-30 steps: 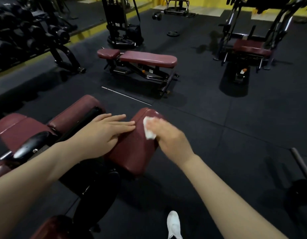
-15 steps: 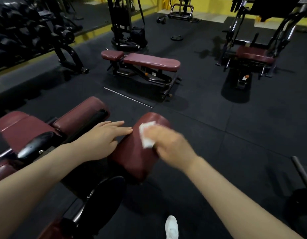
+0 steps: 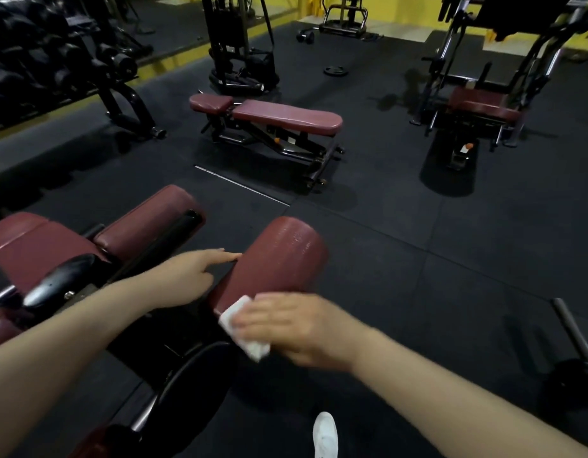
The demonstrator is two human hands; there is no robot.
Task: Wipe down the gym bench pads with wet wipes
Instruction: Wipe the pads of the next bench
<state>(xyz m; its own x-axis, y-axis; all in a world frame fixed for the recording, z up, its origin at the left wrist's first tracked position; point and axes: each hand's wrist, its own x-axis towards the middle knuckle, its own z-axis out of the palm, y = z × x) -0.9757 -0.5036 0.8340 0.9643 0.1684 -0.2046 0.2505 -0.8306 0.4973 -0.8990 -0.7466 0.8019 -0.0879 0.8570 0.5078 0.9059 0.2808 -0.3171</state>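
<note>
The right hand [image 3: 295, 322] is blurred, and its fingertips are hidden behind the folded white wet wipe [image 3: 243, 328], which is pinched in its grip and pressed against the near end of the maroon roller pad [image 3: 279, 256]. Two bare hands are seen. The left hand [image 3: 190, 279] lies flat and empty, fingers extended, touching the pad's left edge. One white shoe [image 3: 325, 434] is cut off below.
</note>
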